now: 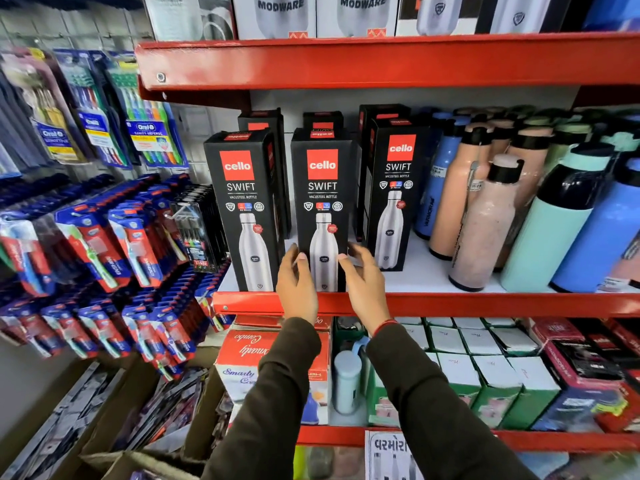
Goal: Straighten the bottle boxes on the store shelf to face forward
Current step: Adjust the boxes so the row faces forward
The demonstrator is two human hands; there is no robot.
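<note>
Three black Cello Swift bottle boxes stand in a front row on the red shelf point(485, 303). The left box point(242, 188) and the middle box point(322, 188) sit at the shelf's front edge and face forward. The right box point(394, 188) stands further back. More black boxes point(263, 121) stand behind them. My left hand point(296, 282) presses the lower left side of the middle box, thumb on its front. My right hand point(365, 278) holds its lower right side, fingers curled round the edge.
Loose bottles in blue, peach and mint point(554, 209) crowd the shelf right of the boxes. Hanging toothbrush packs point(104, 244) fill the wall at left. Modware boxes point(322, 12) stand on the shelf above. Small boxes point(485, 375) fill the shelf below.
</note>
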